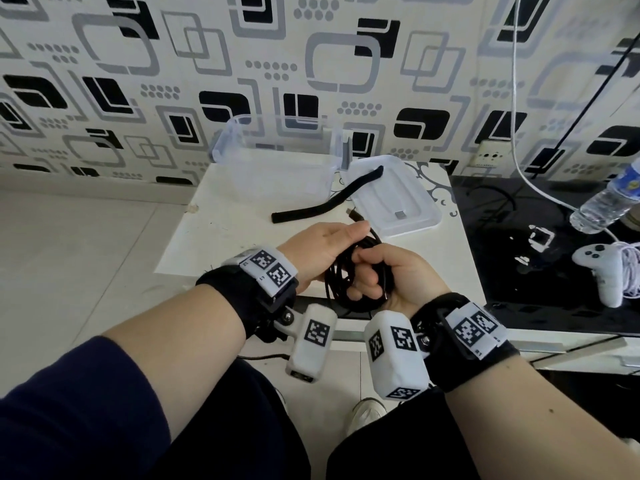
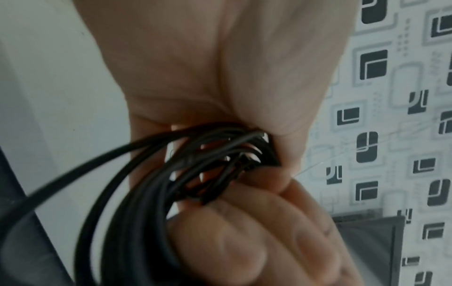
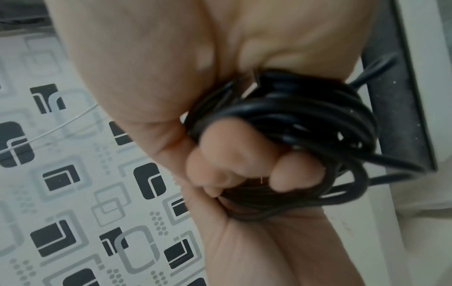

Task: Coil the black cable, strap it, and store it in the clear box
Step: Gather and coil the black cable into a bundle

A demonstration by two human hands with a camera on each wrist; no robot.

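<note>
Both the left hand (image 1: 323, 252) and right hand (image 1: 388, 278) grip the coiled black cable (image 1: 341, 277) just in front of the clear box (image 1: 273, 161); freeing either hand for the strap (image 1: 325, 199) beside that box could let loops spring loose.
</note>
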